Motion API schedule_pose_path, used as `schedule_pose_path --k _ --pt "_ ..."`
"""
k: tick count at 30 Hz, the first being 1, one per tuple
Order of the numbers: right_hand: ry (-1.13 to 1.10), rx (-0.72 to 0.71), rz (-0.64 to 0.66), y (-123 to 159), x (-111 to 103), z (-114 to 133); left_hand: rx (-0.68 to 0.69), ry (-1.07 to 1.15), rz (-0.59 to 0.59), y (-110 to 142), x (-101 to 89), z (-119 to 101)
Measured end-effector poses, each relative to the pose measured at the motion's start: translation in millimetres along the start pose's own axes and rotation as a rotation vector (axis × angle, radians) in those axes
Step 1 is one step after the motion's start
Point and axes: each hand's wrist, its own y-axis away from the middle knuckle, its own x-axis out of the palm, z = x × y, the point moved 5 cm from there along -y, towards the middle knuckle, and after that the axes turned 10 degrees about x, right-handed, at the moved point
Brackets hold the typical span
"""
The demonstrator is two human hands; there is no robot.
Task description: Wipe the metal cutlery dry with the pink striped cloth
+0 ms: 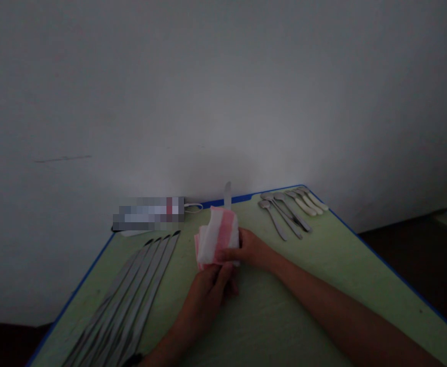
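Note:
A pink and white striped cloth [219, 237] is folded around a table knife, whose rounded metal blade tip [227, 193] sticks up above it. My right hand [252, 248] is closed on the cloth from the right, its thumb lying across the front. Below, my left hand [210, 291] has its fingers wrapped at the cloth's lower edge, in line with the blade. The knife's handle is hidden by the left hand and the cloth. Several long table knives [147, 285] lie side by side to the left of my hands.
Spoons [280, 214] lie at the back right of the green table [284, 321], beside several pieces of cutlery with white handles [309, 205]. At the back left is a pixelated object [149, 214] with a white cable [195, 206]. A grey wall [223, 102] rises behind the table.

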Motion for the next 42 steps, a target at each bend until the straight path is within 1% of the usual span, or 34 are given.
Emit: schedule_pose_path --k 3,6,9,13,16,19,22,25,30,33,35,36,38,40,42 --pt "-0.014 -0.010 -0.028 0.1 0.1 -0.2 -0.015 0.007 -0.013 0.3 -1.0 -2.1" --pt "-0.148 -0.033 -0.053 -0.9 -3.3 -1.9 0.008 -0.016 -0.024 2.1 -3.2 -5.6" --pt "-0.277 -0.043 0.004 -1.4 -4.0 -3.0 0.058 0.018 -0.015 4.8 -3.8 -7.8" --pt "-0.237 -0.030 0.047 0.5 -3.3 -0.8 0.085 0.053 0.010 6.1 -2.4 -6.8" --pt "-0.217 -0.007 0.118 1.5 2.0 0.6 0.057 0.014 0.011 4.8 -2.0 -4.9" --pt "-0.213 -0.026 0.141 1.7 5.7 2.4 0.031 0.011 0.008 3.2 -2.3 -4.6" --pt "-0.173 -0.055 0.095 1.7 5.3 3.9 0.017 0.020 0.008 1.6 -3.0 -5.3" --pt "-0.145 -0.083 0.034 1.6 2.6 4.3 -0.001 -0.004 -0.019 0.1 -5.6 -5.9" --pt "-0.218 -0.119 -0.007 0.2 1.0 2.4 0.029 -0.025 0.002 0.4 -6.4 -9.9" --pt "-0.249 -0.091 -0.097 -0.8 -2.7 -0.8 0.057 -0.011 0.012 2.6 -6.0 -10.3" --pt "-0.229 -0.067 -0.147 -1.2 -5.6 -2.6 0.037 0.037 0.018 3.5 -4.9 -6.5" --pt "-0.211 -0.063 -0.152 -1.4 -6.6 -2.9 0.010 0.092 0.027 3.6 -3.7 -3.3" --pt "-0.165 -0.068 -0.130 -1.9 -7.5 -2.6 -0.045 0.230 0.030 2.6 -1.6 2.8" --pt "-0.100 -0.073 -0.104 -2.1 -7.8 -2.2 -0.096 0.335 0.004 0.8 -1.1 7.2" --pt "-0.031 -0.074 -0.102 -1.8 -8.1 -2.0 -0.131 0.327 -0.028 -0.9 -2.3 8.7"
